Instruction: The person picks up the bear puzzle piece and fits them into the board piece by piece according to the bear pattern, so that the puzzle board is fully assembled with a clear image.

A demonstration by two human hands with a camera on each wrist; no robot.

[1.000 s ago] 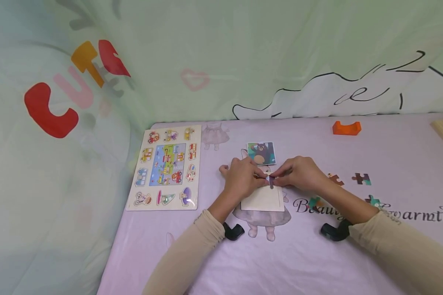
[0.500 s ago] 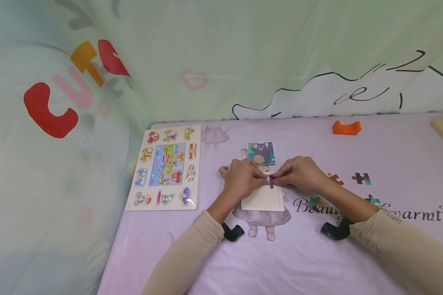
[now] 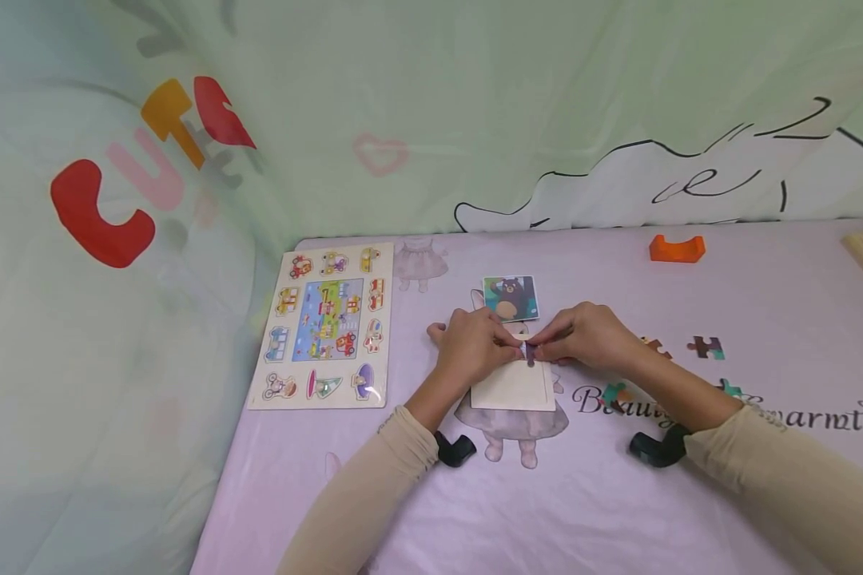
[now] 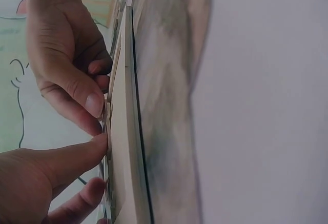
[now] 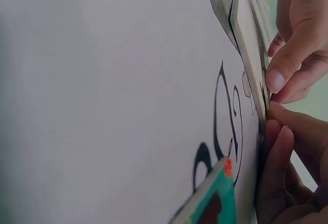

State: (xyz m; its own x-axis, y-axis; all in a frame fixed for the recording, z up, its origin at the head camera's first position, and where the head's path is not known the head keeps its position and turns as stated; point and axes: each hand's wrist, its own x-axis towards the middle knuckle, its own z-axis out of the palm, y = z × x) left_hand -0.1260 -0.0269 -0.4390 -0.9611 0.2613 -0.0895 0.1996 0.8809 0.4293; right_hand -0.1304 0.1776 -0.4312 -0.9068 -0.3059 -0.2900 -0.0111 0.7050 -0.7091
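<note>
Thumb and forefinger of the right hand [image 3: 591, 339] are closing in a tight pinch on a small dark puzzle piece [image 3: 530, 356], and the left hand [image 3: 469, 347] is meeting it from the other side, its own thumb and forefinger bent almost together at the piece's edge. A light bluish sliver is showing between the fingertips; whether it is belonging to the same piece, I can't tell. The piece is lying over the upper part of a pale wooden tray [image 3: 507, 391]. Just beyond the tray, a bear picture card [image 3: 512, 297] is lying face up. To the right, loose puzzle pieces [image 3: 706, 347] are scattering across the lilac cloth [image 3: 546, 519], some sitting close by the right forearm. Further back, an orange block [image 3: 677, 250] is resting near the green curtain [image 3: 431, 96]. Over on the left, a vehicle puzzle board [image 3: 260, 391] is lying flat, colourful shapes ringing its middle scene.
</note>
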